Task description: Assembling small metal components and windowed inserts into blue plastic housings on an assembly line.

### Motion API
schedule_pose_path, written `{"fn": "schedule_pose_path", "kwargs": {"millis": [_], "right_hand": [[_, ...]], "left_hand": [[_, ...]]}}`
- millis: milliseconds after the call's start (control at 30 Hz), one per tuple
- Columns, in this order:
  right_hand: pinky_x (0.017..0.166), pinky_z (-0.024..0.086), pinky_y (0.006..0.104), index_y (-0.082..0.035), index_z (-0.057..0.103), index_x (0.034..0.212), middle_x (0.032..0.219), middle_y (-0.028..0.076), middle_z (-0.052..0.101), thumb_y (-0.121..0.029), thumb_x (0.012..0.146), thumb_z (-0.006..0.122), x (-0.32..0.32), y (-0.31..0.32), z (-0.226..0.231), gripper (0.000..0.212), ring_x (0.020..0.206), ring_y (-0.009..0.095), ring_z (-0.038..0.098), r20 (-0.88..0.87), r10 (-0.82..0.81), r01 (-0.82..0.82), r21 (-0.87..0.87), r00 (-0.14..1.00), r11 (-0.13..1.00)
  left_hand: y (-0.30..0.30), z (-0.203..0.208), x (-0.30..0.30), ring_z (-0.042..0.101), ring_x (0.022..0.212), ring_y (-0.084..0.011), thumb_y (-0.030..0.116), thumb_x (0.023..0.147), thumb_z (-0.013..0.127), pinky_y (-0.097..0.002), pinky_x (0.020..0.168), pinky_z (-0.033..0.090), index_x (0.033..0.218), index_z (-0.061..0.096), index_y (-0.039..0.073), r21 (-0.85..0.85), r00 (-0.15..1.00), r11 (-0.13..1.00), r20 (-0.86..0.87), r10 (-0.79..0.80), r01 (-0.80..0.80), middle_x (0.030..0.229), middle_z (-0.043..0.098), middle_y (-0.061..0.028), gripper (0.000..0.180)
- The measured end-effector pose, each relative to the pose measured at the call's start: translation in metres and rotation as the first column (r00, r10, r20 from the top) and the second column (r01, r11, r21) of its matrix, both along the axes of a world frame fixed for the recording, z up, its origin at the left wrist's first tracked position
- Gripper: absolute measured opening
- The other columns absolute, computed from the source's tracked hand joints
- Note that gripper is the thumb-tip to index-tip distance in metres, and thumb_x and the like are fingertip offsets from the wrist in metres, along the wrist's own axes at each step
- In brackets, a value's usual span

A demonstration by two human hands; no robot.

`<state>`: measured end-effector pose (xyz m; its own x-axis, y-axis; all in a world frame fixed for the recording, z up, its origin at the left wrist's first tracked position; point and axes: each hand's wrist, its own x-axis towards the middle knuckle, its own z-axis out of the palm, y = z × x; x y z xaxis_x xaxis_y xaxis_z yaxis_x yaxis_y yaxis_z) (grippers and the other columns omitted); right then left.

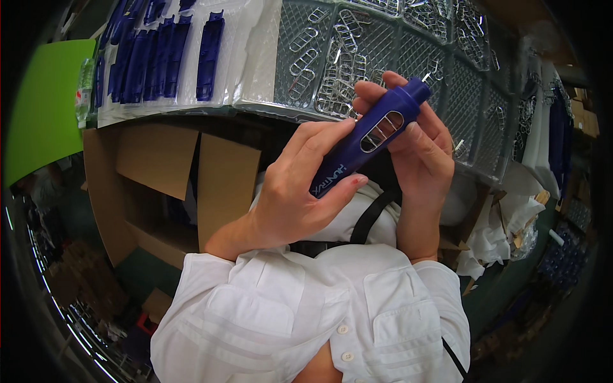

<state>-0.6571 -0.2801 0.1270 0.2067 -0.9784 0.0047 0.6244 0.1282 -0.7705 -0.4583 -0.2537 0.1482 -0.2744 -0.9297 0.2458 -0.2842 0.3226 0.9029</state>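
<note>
A dark blue cylindrical plastic housing (341, 156) lies tilted across both my hands, its narrower end up and to the right. Set into its side is an oval window with a shiny chrome frame (364, 142) crossed by bars. My left hand (287, 182) is wrapped round the lower body, with the thumb along the near side. At the upper end, my right hand (426, 150) holds the housing between thumb and fingers, some of them behind it. A small pale metal tip (426, 77) shows at the narrow end. Beyond my hands, loose chrome frames (345, 73) lie in a compartmented tray.
The clear plastic tray (415, 48) spans the far side. Blue half shells (209, 57) lie in a white tray at far left. An opened cardboard box (105, 191) stands at left, near a green board (45, 108) and a bottle (84, 92). Crumpled paper (491, 236) lies at right.
</note>
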Motion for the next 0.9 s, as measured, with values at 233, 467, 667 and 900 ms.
{"fn": "schedule_pose_path", "kwargs": {"millis": [233, 467, 667, 900], "right_hand": [[0.114, 0.042, 0.0465, 0.010, 0.034, 0.153, 0.146, 0.033, 0.051, -0.015, 0.099, 0.058, 0.000, -0.011, 0.003, 0.064, 0.134, 0.038, 0.056, -0.072, -0.080, 0.080, -0.008, 0.994, 0.997], [0.108, 0.048, 0.0417, 0.009, 0.044, 0.148, 0.136, 0.028, 0.061, -0.007, 0.100, 0.057, -0.042, 0.003, 0.018, 0.052, 0.124, 0.030, 0.063, -0.247, -0.175, 0.146, -0.133, 0.953, 0.980], [0.103, 0.052, 0.0407, 0.010, 0.051, 0.140, 0.126, 0.025, 0.066, -0.003, 0.101, 0.055, -0.062, 0.001, 0.025, 0.041, 0.115, 0.028, 0.067, -0.311, -0.188, 0.156, -0.126, 0.932, 0.980], [0.100, 0.053, 0.0387, 0.010, 0.053, 0.138, 0.120, 0.023, 0.069, -0.006, 0.099, 0.057, -0.101, 0.027, 0.005, 0.042, 0.108, 0.026, 0.069, -0.440, -0.370, 0.346, -0.136, 0.818, 0.928]], "left_hand": [[-0.013, 0.009, 0.013, 0.067, 0.098, -0.0175, 0.000, 0.085, 0.078, -0.0279, 0.078, 0.055, 0.140, 0.055, -0.003, 0.096, 0.997, 0.995, 0.064, -0.041, 0.034, 0.118, 0.067, -0.0146, 0.060], [-0.155, 0.043, 0.047, 0.060, 0.075, -0.0061, 0.008, 0.096, 0.068, -0.0217, 0.064, 0.052, 0.139, 0.054, -0.005, 0.308, 0.990, 0.951, -0.114, 0.081, -0.042, 0.099, 0.065, -0.0054, 0.047], [-0.414, 0.034, 0.061, 0.070, 0.086, -0.0127, 0.019, 0.093, 0.070, -0.0254, 0.069, 0.056, 0.135, 0.058, -0.005, 0.149, 0.988, 0.982, -0.075, 0.132, -0.120, 0.104, 0.070, -0.0096, 0.050], [-0.370, 0.069, 0.088, 0.058, 0.127, -0.0207, 0.027, 0.100, 0.057, -0.0378, 0.104, 0.042, 0.146, 0.053, 0.007, -0.106, 0.932, 0.942, -0.217, 0.290, -0.318, 0.139, 0.062, -0.0098, 0.051]]}}
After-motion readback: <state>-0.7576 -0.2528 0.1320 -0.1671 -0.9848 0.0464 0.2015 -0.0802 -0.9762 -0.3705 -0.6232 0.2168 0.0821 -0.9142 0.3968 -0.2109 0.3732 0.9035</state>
